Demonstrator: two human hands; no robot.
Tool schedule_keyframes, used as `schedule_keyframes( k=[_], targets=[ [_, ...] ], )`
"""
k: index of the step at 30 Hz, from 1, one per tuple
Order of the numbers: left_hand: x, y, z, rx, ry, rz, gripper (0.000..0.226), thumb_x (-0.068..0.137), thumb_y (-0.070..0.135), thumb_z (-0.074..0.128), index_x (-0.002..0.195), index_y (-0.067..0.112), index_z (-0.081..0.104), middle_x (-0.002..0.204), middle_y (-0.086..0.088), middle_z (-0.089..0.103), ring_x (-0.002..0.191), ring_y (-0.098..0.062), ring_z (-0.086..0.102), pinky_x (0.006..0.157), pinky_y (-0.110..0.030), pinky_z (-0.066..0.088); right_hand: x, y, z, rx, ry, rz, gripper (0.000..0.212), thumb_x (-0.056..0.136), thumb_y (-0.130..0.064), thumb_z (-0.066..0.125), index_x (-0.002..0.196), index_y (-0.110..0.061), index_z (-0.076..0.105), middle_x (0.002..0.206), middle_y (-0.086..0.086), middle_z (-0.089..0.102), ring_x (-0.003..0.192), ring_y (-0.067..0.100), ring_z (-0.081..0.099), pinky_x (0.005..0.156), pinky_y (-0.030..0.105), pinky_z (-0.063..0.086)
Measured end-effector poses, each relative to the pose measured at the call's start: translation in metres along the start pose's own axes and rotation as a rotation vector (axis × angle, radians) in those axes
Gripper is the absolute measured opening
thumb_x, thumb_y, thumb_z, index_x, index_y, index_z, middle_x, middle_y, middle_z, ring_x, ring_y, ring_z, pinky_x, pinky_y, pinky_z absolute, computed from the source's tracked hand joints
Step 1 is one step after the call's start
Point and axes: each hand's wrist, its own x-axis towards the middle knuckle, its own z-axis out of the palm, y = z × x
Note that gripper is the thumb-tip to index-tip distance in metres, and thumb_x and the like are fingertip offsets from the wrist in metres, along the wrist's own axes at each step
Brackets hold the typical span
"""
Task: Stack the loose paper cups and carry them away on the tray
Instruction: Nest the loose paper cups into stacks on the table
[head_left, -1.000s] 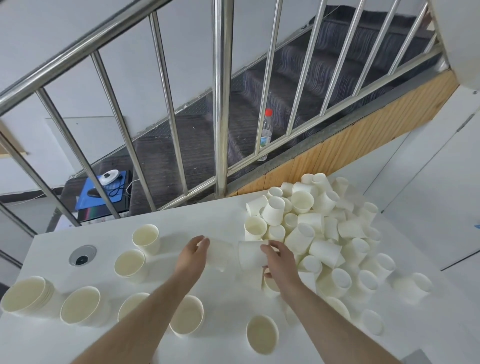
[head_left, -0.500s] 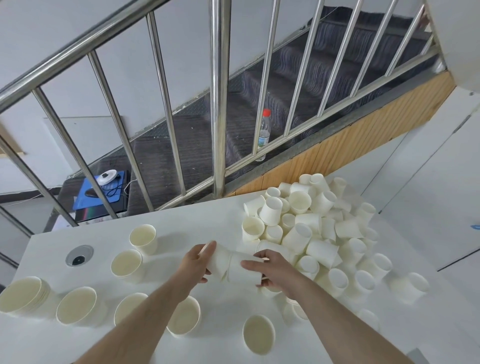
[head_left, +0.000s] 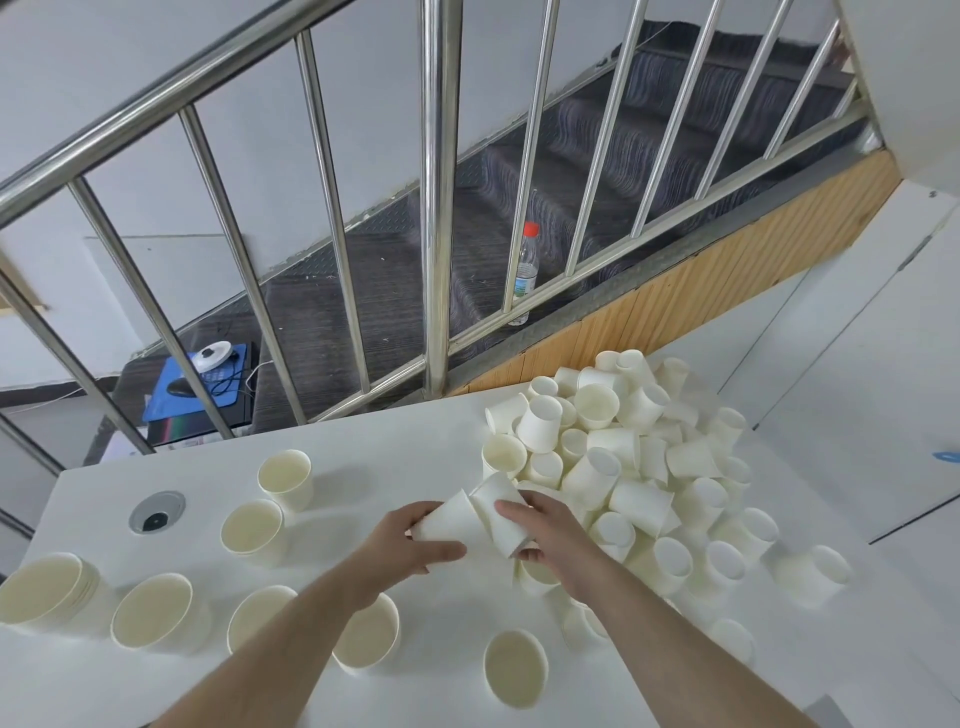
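Head view shows my left hand (head_left: 415, 540) gripping one cup (head_left: 451, 522) and my right hand (head_left: 545, 530) gripping another cup (head_left: 501, 512), the two touching above the table (head_left: 405, 447). Little is done, I judge: a few upright stacks (head_left: 252, 530) stand at left. The big heap (head_left: 639, 467) of loose cups at right is left, and I see no tray.

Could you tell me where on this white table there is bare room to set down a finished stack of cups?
Bare tabletop lies between the far upright cup and the loose cup pile. Another patch sits between both forearms, behind the nearest upright cup. The right side is crowded with the pile; upright cups fill the near left.
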Motion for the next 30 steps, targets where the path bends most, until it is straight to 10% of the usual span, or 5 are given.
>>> schedule_keyframes(
  k=[13,22,30],
  targets=[
    [0.001,-0.011,0.012,0.475,0.072,0.109,0.060,0.063,0.039,0.079,0.115,0.039,0.049,0.100,0.018,0.062,0.089,-0.004,0.062,0.079,-0.028,0.055,-0.014,-0.007,0.005,0.095,0.187,-0.186,0.060,0.083,-0.012,0.071,0.128,-0.040,0.042,0.113,-0.011,0.056,0.097,-0.002,0.056,0.067,0.014,0.044],
    [0.000,-0.013,0.020,0.481,0.121,0.166,0.065,0.065,0.047,0.078,0.123,0.038,0.050,0.102,0.018,0.062,0.090,-0.002,0.060,0.082,-0.027,0.052,-0.013,0.012,0.024,-0.155,0.101,-0.072,0.046,0.076,-0.059,0.070,0.107,-0.026,0.068,0.103,-0.009,0.068,0.101,0.008,0.062,0.088,0.029,0.055],
    [0.002,-0.017,0.014,0.504,0.154,0.157,0.069,0.062,0.052,0.078,0.124,0.039,0.050,0.101,0.019,0.061,0.090,-0.002,0.060,0.081,-0.026,0.052,-0.004,0.018,0.023,-0.121,0.143,0.000,0.031,0.084,-0.045,0.068,0.098,-0.018,0.071,0.094,-0.001,0.072,0.084,0.013,0.070,0.074,0.029,0.057]
  ],
)
